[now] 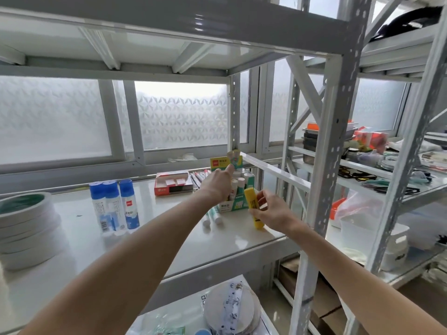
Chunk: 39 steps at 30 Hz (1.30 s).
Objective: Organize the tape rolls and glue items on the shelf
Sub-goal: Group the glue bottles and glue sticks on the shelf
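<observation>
Yellow glue stick on its way to the box!
Right hand (272,213) gripped the yellow glue stick (252,204), tilted, at the green display box's (228,207) four o'clock. Left hand (217,183) was up at the box's raised flap; whether it pinched, I couldn't tell. Loose glue sticks (212,217) lay at seven o'clock, with glue bottles (113,204) and stacked tape rolls (25,226) out at nine. Next, probably: find a free slot and drop it in upright.

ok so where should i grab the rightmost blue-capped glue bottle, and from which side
Grip the rightmost glue bottle round its body, just below its blue cap, probably coming from the front right: it stands upright, that side is open shelf, and the middle bottle crowds its left.
</observation>
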Each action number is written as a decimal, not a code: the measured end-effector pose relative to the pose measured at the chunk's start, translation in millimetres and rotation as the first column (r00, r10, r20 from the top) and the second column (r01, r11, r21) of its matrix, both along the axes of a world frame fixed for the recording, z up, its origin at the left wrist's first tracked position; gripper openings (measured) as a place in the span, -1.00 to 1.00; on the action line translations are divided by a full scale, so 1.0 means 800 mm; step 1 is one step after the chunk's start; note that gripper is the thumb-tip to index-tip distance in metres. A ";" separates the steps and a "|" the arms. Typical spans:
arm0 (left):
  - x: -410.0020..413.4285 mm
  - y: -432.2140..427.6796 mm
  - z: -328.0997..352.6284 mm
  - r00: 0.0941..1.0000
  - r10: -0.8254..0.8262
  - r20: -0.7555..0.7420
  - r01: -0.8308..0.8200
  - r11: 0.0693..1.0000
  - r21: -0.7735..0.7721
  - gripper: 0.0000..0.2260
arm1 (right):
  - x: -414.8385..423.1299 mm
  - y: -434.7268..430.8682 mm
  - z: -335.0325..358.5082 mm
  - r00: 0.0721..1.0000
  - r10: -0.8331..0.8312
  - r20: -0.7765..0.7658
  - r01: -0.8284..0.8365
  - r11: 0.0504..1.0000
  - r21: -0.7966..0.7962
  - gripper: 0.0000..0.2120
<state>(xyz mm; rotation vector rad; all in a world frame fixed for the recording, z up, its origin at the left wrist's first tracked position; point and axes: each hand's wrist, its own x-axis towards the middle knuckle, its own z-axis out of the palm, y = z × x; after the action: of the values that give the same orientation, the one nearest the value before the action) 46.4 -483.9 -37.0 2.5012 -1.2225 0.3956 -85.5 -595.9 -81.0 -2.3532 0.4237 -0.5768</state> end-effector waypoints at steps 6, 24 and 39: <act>0.002 -0.002 -0.001 0.998 0.027 0.054 -0.029 0.999 0.033 -0.64 | 0.000 -0.002 -0.003 0.999 0.033 0.016 -0.033 0.999 0.003 -0.73; 0.011 0.071 0.111 0.994 0.104 0.042 -0.107 0.992 0.068 -0.76 | 0.024 0.028 0.006 0.983 0.112 0.144 -0.117 0.993 0.025 -0.74; 0.029 0.168 0.049 0.948 0.294 -0.122 -0.228 0.894 0.386 -0.89 | 0.141 0.165 -0.009 0.938 0.339 0.068 -0.344 0.936 0.082 -0.81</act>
<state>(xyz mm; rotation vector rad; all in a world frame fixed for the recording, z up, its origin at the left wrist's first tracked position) 69.3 -349.3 2.1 2.9603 -0.9611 -0.0040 27.6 -464.2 -87.9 -2.2463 0.0119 -0.4414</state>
